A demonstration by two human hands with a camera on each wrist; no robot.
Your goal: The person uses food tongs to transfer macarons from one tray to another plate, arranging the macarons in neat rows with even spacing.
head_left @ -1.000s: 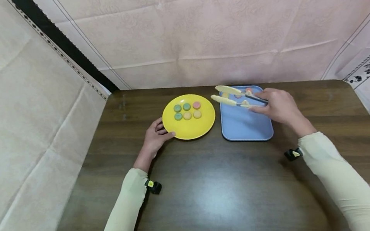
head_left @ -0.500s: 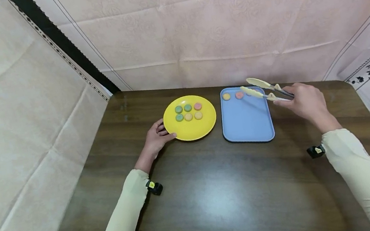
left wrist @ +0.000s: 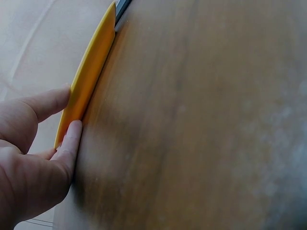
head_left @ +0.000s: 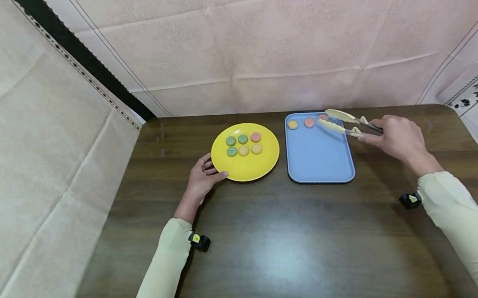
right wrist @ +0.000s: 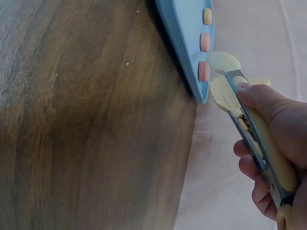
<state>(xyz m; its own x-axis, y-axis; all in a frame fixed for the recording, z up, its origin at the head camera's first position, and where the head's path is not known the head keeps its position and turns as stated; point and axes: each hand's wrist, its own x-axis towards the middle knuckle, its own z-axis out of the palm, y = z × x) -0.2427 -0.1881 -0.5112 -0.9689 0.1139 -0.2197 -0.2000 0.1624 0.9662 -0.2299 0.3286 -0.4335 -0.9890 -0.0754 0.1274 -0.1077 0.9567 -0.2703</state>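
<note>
My left hand (head_left: 201,178) grips the left rim of a round yellow plate (head_left: 248,170), thumb on one side of the rim and fingers on the other in the left wrist view. On the plate sit several green, pink and pale yellow macarons (head_left: 244,151). My right hand (head_left: 400,137) holds a pair of tongs (right wrist: 261,139) with cream tips and metal arms. The tongs' tips stand apart at the rightmost pink macaron (right wrist: 203,71) in the blue tray (head_left: 319,163). Another pink macaron (head_left: 309,122) and a yellow one (head_left: 292,125) lie beside it in a row along the tray's far edge.
Plate and tray stand side by side near the back of a dark wooden table (head_left: 279,244). A pale patterned cloth (head_left: 279,38) hangs right behind the table's far edge, and another cloth (head_left: 32,161) covers the left side.
My right hand has carried the tongs rightward from over the tray's left part, then lowered their tips to the rightmost pink macaron. My left hand keeps its grip on the plate.
</note>
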